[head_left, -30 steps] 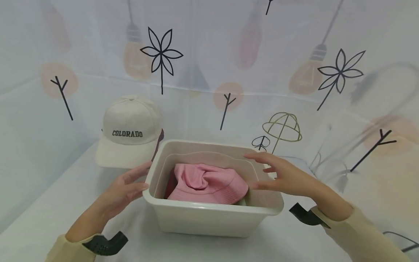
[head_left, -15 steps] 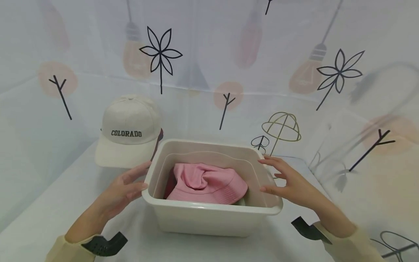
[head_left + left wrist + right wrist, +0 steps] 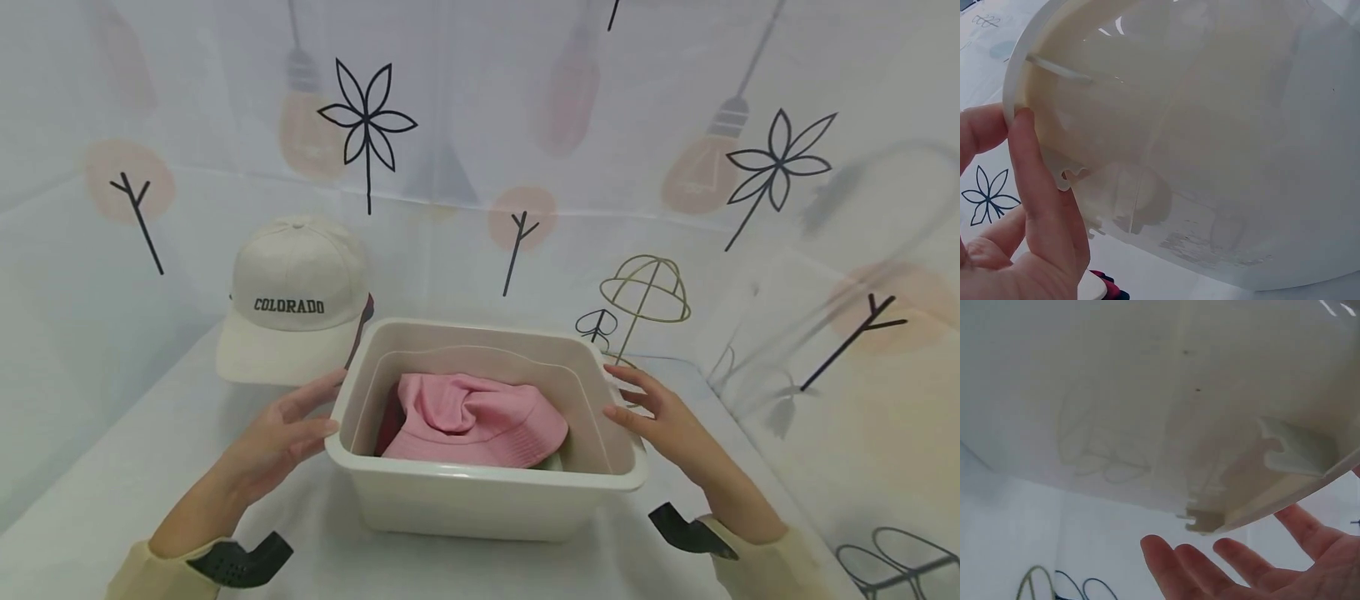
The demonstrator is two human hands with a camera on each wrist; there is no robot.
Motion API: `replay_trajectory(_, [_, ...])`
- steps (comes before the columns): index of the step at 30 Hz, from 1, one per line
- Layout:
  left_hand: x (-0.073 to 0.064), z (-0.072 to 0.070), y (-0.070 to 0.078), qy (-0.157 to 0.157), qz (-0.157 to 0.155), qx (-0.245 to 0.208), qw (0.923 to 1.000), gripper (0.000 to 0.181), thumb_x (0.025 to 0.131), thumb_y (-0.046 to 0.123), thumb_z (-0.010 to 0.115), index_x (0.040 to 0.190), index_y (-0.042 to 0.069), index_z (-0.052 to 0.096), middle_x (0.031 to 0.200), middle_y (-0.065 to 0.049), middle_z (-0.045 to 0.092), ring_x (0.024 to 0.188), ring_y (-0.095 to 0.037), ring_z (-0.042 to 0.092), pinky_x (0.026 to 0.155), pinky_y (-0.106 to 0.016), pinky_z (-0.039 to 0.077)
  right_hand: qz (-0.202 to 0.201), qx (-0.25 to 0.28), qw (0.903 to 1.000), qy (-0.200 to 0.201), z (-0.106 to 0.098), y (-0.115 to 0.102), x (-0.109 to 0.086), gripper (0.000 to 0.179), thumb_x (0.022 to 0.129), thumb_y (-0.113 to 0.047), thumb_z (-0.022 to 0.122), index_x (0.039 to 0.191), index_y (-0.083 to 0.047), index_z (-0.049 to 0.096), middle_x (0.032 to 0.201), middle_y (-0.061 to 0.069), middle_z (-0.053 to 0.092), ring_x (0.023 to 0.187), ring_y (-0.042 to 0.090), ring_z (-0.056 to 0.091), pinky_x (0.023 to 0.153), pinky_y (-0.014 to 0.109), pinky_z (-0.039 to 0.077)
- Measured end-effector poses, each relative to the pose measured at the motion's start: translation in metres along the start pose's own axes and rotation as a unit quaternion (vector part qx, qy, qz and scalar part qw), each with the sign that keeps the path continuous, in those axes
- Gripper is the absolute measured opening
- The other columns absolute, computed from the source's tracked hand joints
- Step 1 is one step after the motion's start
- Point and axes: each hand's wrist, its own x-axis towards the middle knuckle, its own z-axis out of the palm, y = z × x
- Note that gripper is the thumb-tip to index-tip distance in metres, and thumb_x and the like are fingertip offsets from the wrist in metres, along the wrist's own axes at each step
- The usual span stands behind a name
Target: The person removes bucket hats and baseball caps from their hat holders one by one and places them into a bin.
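A white plastic tub [image 3: 480, 472] stands on the tabletop [image 3: 420, 575] between the two hands, its mouth uncovered. Inside lies a pink bucket hat [image 3: 498, 421], its crown crumpled inward and its brim turned toward the near right corner. Beside it, at the tub's left wall, a dark red item [image 3: 389, 429] shows in part; by its right end a small pale green bit [image 3: 553, 461] peeks out. How far down the contents go cannot be told.

The left hand [image 3: 279, 435] pinches the tub's left rim, thumb at the lip's edge and a finger under it. The right hand [image 3: 663, 415] is spread at the right rim, thumb and forefinger touching it, while the other fingers stay apart from one another below the lip. From beneath, a notched tab [image 3: 1300, 447] shows under that rim.

Behind the tub's left side, a cream cap lettered COLORADO [image 3: 300, 275] sits on the tabletop, with a dark red and blue edge [image 3: 367, 310] showing just behind it.
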Motion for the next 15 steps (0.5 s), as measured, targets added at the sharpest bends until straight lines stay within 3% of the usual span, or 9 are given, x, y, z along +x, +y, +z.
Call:
replay_trajectory(8, [0.002,-0.001,-0.001,-0.007,-0.003,-0.007,0.9999,0.067,0.089,0.013,0.059,0.147,0.008,0.025,0.149,-0.014,0.024,0.133,-0.032,0.026,0.101,-0.05,0.033,0.02,0.084,0.9962,-0.008,0.01,0.019,0.002,0.056,0.094,-0.02,0.056,0.143,-0.01,0.033,0.142,0.023,0.029,0.112,0.035,0.049,0.082,0.04,0.048])
replay_trajectory(15, [0.001,-0.001,-0.002,0.013,-0.018,0.02,0.9995,0.067,0.089,0.017,0.06,0.147,0.008,0.026,0.148,-0.016,0.026,0.132,-0.032,0.029,0.1,-0.05,0.035,0.04,0.181,0.9825,-0.017,0.018,0.022,0.0,0.051,0.098,-0.022,0.046,0.145,-0.017,0.028,0.137,0.023,0.032,0.105,0.023,0.05,0.077,0.039,0.049])
